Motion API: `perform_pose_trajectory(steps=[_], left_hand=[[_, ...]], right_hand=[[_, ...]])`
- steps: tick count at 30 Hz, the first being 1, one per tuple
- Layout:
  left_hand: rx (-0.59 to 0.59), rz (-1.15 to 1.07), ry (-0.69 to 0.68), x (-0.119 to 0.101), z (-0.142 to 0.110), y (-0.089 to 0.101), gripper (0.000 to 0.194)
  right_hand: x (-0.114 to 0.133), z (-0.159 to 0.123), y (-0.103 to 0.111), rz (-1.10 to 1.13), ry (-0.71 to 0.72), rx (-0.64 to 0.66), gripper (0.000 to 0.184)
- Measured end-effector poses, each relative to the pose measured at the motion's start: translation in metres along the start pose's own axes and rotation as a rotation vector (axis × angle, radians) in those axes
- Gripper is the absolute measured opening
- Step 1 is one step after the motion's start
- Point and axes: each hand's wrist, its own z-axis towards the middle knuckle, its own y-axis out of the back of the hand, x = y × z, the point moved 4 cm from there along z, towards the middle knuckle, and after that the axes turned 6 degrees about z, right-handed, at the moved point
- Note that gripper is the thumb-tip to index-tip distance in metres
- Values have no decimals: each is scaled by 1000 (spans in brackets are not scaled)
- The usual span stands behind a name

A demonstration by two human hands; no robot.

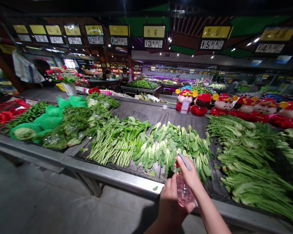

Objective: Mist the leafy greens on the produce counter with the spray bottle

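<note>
A clear, pink-tinted spray bottle (183, 191) with a long grey head (185, 161) is held over the front edge of the vegetable stand. My left hand (169, 195) wraps round the bottle's body from the left. Closed at the top is my right hand (190, 174), with its fingers around the grey head and neck; the fingertips are partly hidden. Just beyond the hands lie small bunches of leafy greens (166, 143) in rows on a black mesh mat. Long-stemmed greens (114, 143) are piled to their left.
Long leafy greens (254, 175) fill the right side. Red figurines (224, 104) line the back ledge. Net-wrapped cabbages (24, 131) and red peppers (5, 113) lie at left. A metal rail (134, 183) edges the stand. Price signs (153, 35) hang overhead; a person (124, 76) stands far back.
</note>
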Motion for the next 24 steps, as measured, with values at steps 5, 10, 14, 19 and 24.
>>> perform_pose_trajectory(steps=[5,10,14,19,24], left_hand=[[53,-92,156,4,-6,0,78],[122,-126,167,-1,-11,8,57],[221,-155,166,-4,-20,6,50],[292,-246,94,-14,-26,-5,65],[477,-250,149,-24,-30,-24,66]], right_hand=[[5,-3,-5,-63,94,10,32],[-1,-14,-12,-23,-20,49,36],[-12,-29,-10,36,-122,53,40],[-15,-40,12,-54,-61,-34,40],[-29,-51,39,-123,-93,-88,44]])
